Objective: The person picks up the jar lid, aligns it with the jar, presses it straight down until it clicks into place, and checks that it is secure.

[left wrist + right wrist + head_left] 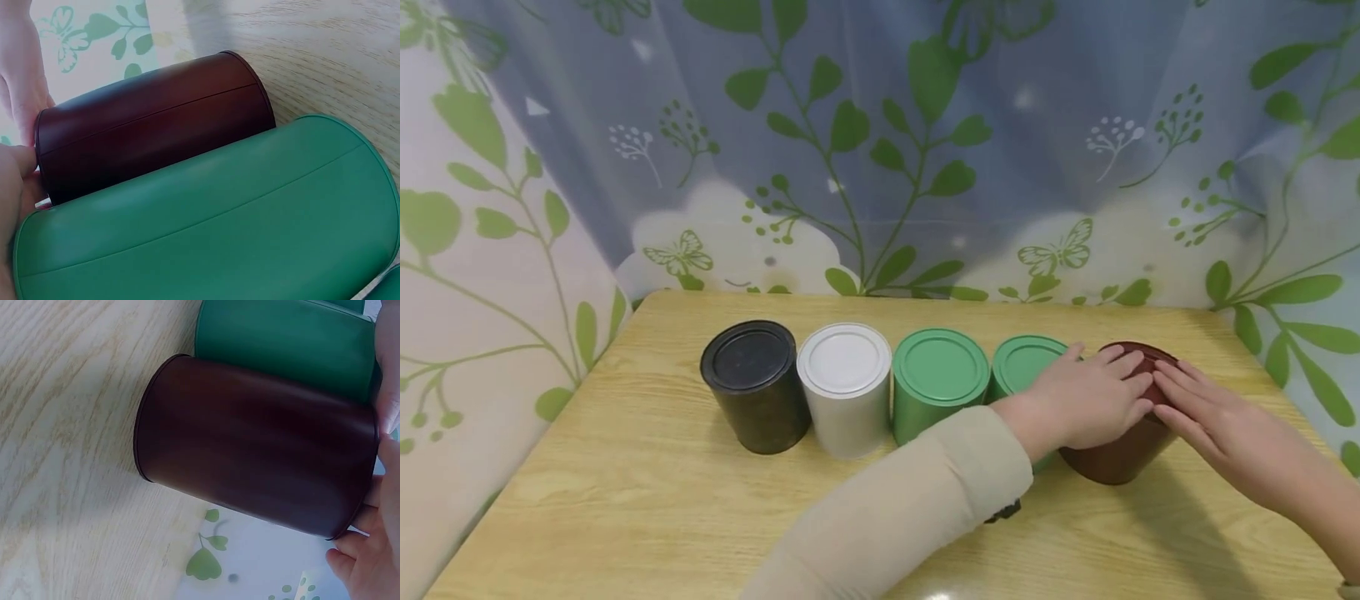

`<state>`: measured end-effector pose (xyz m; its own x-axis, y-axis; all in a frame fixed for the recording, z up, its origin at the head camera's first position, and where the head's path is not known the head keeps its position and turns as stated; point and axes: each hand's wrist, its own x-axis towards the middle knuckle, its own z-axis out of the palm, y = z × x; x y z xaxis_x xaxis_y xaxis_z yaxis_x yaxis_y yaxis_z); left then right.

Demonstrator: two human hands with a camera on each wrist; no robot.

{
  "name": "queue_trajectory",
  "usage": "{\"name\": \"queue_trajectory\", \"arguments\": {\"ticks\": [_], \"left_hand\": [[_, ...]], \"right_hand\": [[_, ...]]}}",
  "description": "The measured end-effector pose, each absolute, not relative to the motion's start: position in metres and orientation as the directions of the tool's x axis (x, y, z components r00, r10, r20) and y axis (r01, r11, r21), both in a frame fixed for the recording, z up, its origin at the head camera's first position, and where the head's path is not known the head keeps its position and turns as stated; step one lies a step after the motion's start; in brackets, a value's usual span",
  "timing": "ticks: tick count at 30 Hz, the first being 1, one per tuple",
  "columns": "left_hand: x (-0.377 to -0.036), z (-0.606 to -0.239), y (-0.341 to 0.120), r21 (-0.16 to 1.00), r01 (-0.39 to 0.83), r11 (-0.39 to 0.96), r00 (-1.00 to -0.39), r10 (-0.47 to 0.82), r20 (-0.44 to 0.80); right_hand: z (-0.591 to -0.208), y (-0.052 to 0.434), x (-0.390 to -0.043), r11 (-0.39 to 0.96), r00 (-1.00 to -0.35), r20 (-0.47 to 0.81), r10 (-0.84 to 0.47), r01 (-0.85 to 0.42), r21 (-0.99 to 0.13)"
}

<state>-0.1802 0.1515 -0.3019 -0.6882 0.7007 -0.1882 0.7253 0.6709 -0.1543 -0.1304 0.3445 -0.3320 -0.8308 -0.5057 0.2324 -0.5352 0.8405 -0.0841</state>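
Five lidded cans stand in a row on the wooden table (625, 500): black (756, 387), white (845, 390), green (938, 383), a second green (1021, 364) and dark red (1123, 454). My left hand (1097, 400) reaches over the second green can and rests flat on the dark red can's lid, fingers straight. My right hand (1195, 408) touches the same lid from the right, also with straight fingers. The left wrist view shows the dark red can (150, 119) pressed against the green can (206, 219). In the right wrist view the dark red can (262, 450) lies beside the green one (287, 344).
A curtain with green leaves and butterflies (880, 125) hangs close behind the table and wraps round its left and right sides. Bare wood lies in front of the cans. The table's right edge is near the dark red can.
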Motion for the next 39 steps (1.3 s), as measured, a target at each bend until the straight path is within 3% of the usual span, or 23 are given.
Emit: {"name": "queue_trajectory", "arguments": {"ticks": [10,20,27,36,39], "left_hand": [[-0.179,-0.305,0.151,-0.091,0.704,0.705,-0.710,0.691,-0.136],[-0.179,-0.309,0.154,-0.139,0.694,0.706,-0.720,0.680,-0.141],[-0.180,-0.308,0.155,-0.122,0.693,0.710,-0.720,0.673,-0.169],[-0.183,-0.299,0.158,-0.092,0.672,0.735,-0.735,0.646,-0.208],[-0.183,-0.296,0.159,-0.092,0.666,0.741,-0.738,0.635,-0.229]], "right_hand": [[-0.325,0.342,-0.131,0.846,-0.857,0.166,-0.488,-0.511,-0.149],[-0.321,0.341,-0.135,0.849,-0.890,0.057,-0.453,-0.450,-0.277],[-0.322,0.341,-0.137,0.836,-0.872,0.059,-0.486,-0.483,-0.261],[-0.314,0.337,-0.143,0.876,-0.901,-0.058,-0.429,-0.400,-0.269],[-0.316,0.339,-0.143,0.875,-0.899,-0.043,-0.436,-0.412,-0.253]]}}
